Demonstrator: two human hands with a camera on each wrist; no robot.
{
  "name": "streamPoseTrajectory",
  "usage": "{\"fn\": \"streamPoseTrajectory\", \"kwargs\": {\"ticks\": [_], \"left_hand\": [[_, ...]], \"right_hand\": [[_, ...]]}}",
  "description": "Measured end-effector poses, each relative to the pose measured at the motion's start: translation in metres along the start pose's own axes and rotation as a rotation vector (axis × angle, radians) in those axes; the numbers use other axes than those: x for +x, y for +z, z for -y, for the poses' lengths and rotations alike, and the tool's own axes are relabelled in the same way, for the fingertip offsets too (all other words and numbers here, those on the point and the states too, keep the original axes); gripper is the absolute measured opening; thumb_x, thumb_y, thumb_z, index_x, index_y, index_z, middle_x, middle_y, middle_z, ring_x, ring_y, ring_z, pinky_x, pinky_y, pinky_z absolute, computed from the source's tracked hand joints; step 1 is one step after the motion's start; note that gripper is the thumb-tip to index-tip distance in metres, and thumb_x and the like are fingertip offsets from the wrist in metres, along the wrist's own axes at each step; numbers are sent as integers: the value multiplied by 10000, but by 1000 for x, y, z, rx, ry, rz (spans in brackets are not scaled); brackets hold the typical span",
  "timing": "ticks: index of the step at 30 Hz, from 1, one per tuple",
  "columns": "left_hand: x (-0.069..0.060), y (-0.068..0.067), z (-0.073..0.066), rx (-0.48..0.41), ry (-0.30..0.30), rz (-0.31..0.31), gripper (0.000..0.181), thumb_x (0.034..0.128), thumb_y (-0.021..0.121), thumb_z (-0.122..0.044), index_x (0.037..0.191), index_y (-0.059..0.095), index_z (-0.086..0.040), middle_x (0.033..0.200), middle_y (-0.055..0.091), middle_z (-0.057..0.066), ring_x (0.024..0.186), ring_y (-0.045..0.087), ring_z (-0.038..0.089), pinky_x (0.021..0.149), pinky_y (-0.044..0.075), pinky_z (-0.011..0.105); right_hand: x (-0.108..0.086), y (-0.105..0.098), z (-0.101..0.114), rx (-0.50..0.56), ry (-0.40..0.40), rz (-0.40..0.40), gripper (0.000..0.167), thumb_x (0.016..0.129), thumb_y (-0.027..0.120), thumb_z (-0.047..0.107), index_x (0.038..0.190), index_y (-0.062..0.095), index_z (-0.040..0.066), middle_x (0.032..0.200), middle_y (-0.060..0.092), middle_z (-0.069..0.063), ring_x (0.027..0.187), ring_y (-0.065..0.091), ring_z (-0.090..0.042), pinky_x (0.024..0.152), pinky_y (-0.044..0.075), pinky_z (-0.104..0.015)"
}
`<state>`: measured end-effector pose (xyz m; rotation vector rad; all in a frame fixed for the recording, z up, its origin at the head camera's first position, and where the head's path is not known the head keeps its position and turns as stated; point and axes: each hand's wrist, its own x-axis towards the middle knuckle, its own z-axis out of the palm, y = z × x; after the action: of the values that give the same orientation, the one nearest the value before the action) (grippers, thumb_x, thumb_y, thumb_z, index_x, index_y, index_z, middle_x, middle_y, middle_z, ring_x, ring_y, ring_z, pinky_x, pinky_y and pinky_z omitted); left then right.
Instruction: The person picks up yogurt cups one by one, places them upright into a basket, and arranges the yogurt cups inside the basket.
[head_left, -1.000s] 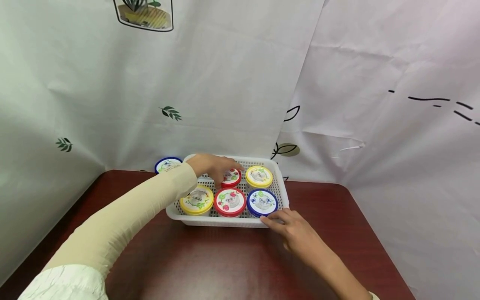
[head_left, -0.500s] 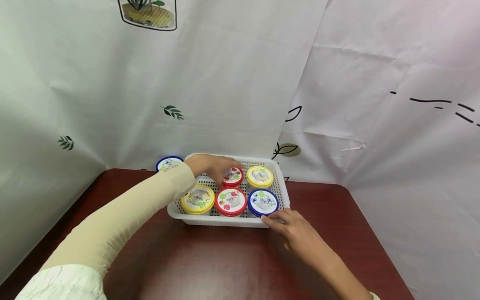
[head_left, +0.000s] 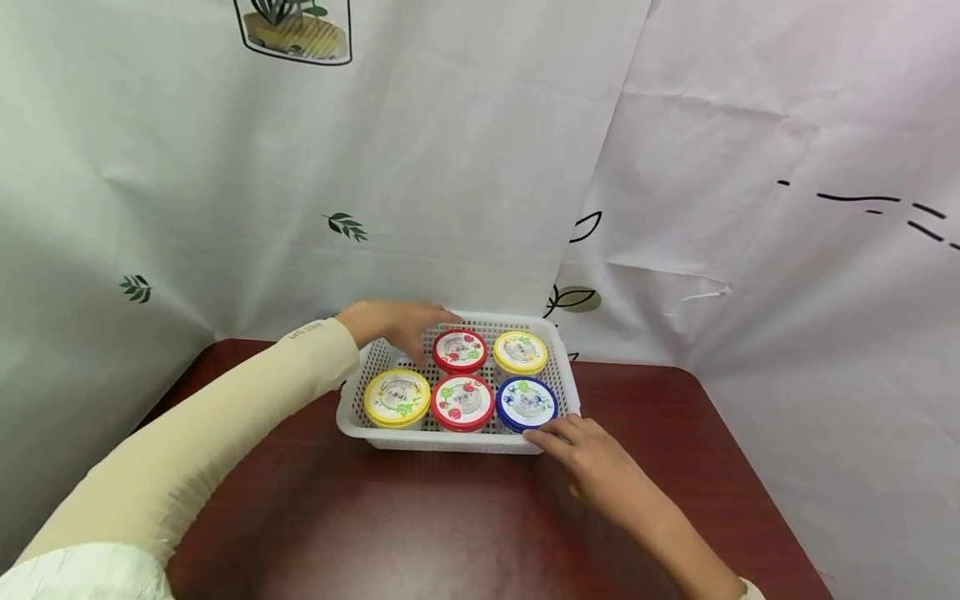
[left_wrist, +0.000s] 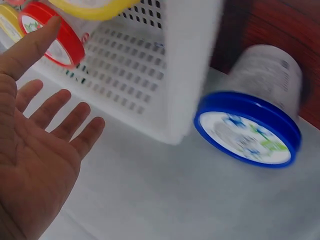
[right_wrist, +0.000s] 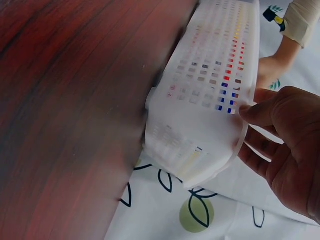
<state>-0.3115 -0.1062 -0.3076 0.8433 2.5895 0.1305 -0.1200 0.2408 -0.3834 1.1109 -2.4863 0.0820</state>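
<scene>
A white plastic basket (head_left: 450, 444) stands on the table. Inside are lidded tubs: a red-lidded tub (head_left: 460, 351) and a yellow-lidded tub (head_left: 520, 353) at the back, then a yellow (head_left: 397, 398), a red (head_left: 462, 402) and a blue-lidded tub (head_left: 527, 404) along the front. My left hand (head_left: 401, 325) hovers over the basket's back left part, fingers spread, holding nothing. My right hand (right_wrist: 295, 145) pinches the rim at the near right corner, thumb outside. Outside the basket, the left wrist view shows another blue-lidded tub (left_wrist: 250, 130); my left arm hides it in the head view.
The dark red wooden table (head_left: 450, 533) carries the basket near its back edge. A pale printed cloth (head_left: 465, 167) hangs directly behind and along both sides.
My left hand has moved left, away from the back red-lidded tub, which now shows fully. The blue-lidded tub outside has gone behind my arm. My right hand stays at the rim.
</scene>
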Motion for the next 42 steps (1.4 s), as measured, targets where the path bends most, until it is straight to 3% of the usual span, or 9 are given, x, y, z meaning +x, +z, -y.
{"fn": "streamPoseTrajectory", "kwargs": {"ticks": [5,13,18,25,33,42], "left_hand": [[-17,-6,11,5,-46,-7,828,1031,819,-270,1750,424,-157,1812,373,222,1697,340,465,1357,330,685],[-36,-9,27,31,-82,-27,763,1038,814,-281,1711,487,-133,1767,445,227,1656,410,474,1337,366,683],[-46,-11,35,18,-92,-65,668,1070,685,-133,1706,483,-100,1773,440,240,1669,384,494,1346,345,690],[-59,-18,47,7,-64,-145,652,1004,542,72,1650,529,-7,1691,527,281,1612,455,522,1328,369,695],[-63,-16,57,24,-132,-102,612,1019,578,6,1631,561,-10,1707,508,282,1618,442,526,1311,392,697],[-62,-8,72,49,-135,-111,605,995,645,-6,1593,576,58,1668,540,309,1587,476,532,1299,415,680]], "right_hand": [[1,1,0,-11,-10,-15,505,885,873,-36,1344,802,162,1221,796,-12,1051,721,-203,919,623,-386],[2,1,2,-19,-8,5,510,885,874,-31,1353,794,153,1235,794,-22,1076,729,-212,930,625,-394],[2,1,1,-21,-14,-3,536,870,871,-51,1359,789,152,1237,791,-18,1079,724,-211,938,620,-394],[1,3,0,-21,-33,-33,548,848,858,-75,1343,788,148,1226,792,-12,1072,725,-209,943,616,-400],[1,3,0,-32,-28,-22,534,864,856,-68,1346,787,151,1230,792,-12,1075,724,-208,938,616,-398],[0,2,0,-25,-24,-8,587,844,859,-76,1375,775,161,1249,784,-12,1088,722,-213,950,616,-408]]}}
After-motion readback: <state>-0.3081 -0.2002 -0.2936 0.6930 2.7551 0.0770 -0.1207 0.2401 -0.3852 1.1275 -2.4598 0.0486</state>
